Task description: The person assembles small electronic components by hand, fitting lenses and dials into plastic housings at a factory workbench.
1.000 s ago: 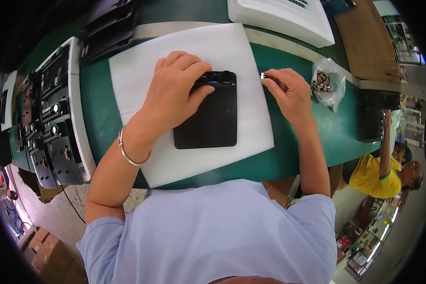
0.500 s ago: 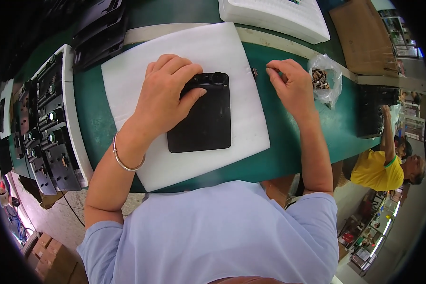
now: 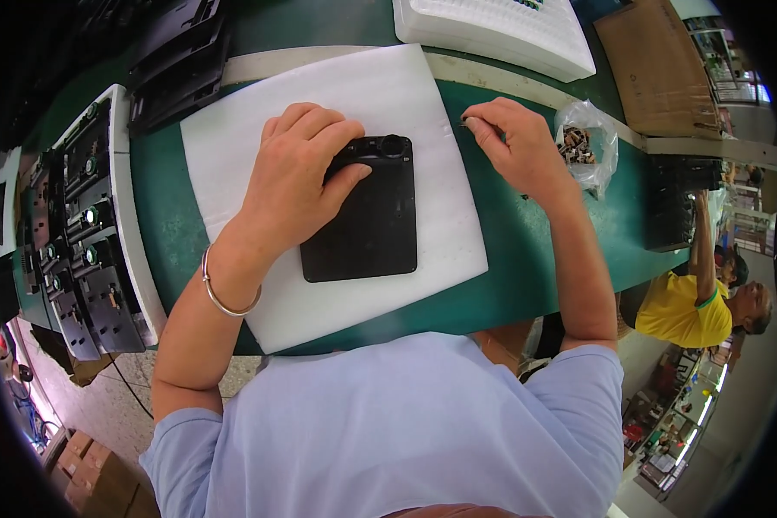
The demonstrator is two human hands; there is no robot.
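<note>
A flat black panel-like device [image 3: 363,229] with a round lens-like piece at its top right lies on a white foam sheet [image 3: 445,207]. My left hand [image 3: 300,173] is closed over its upper left corner, thumb on the face and fingers at the top edge. Off the sheet's right edge, my right hand [image 3: 518,147] pinches a small dark part [image 3: 464,122] between thumb and forefinger; its exact kind is too small to make out. Beside that hand sits a clear plastic bag [image 3: 607,160] with many small metallic and brown parts.
At the left, a white foam tray [image 3: 123,190] holds several black housings with round lenses. Black trays [image 3: 177,82] stack at the back left. A white foam box [image 3: 501,34] and a cardboard piece [image 3: 656,73] lie at the back. A person in yellow [image 3: 686,311] is at the right.
My right hand has moved left and closed on the small part that lay on the green table beside the foam sheet. My left hand stays on the black device.
</note>
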